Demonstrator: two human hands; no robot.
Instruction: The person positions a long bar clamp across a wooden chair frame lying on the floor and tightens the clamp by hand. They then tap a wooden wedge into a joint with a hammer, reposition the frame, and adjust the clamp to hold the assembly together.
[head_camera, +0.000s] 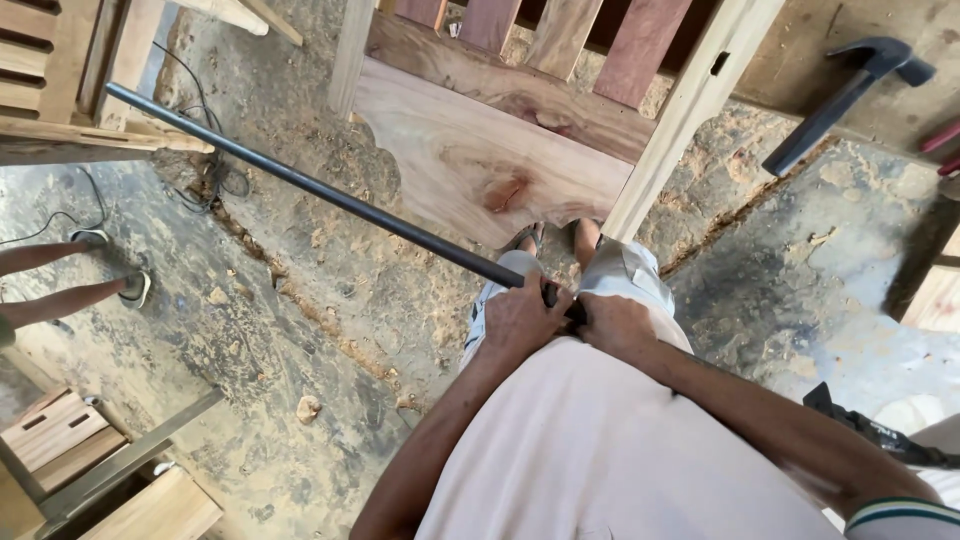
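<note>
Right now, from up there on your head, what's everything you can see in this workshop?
long pole: one, black, slanting from upper left down to both hands
wooden frame with slats: one, pale and reddish wood, standing on the floor ahead of the feet
hammer: one, dark, upper right on a wooden surface
cable: one, thin and black, on the floor at upper left
sawdust: tan trails across the grey floor
wooden stools: pale, lower left corner
another person's legs: two, left edge
left hand: gripping the pole's near end
right hand: gripping beside it
</note>
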